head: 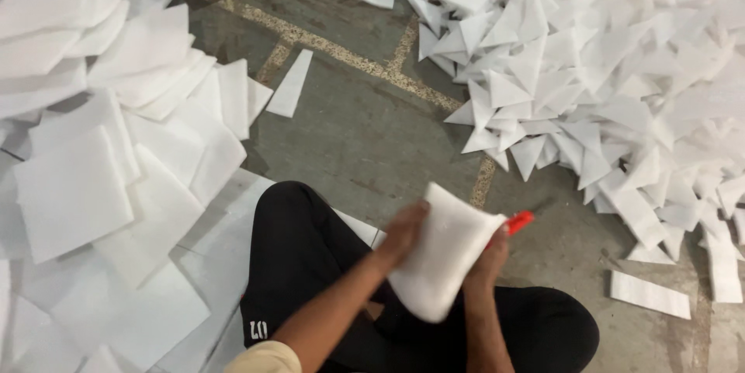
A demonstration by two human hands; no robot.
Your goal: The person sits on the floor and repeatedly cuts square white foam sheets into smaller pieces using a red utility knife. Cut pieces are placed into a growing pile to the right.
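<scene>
Head view: my left hand (403,227) is closed on the left edge of a white foam sheet (442,253), fingers curled round it, thumb side toward me. The sheet sits between both hands, above my crossed legs in black trousers (303,264), bent and motion-blurred, so its exact outline is hard to read. My right hand (489,258) is mostly hidden behind the sheet; only knuckles and wrist show. It grips an orange-red tool (518,222) whose tip pokes out past the sheet's right corner. Can't tell what kind of tool; the rest is covered. The grip looks closed, but the fingers are not visible.

Left: a stack of white square foam sheets (93,148), overlapping, cut off by the frame at top, left and bottom. Upper right: a heap of white triangular offcuts (590,70), running off the right edge. A loose strip (650,294) lies near my right knee, another narrow piece (290,84) on the bare grey floor (365,132) between the piles. A small white mark on the trouser leg, partly cut off.
</scene>
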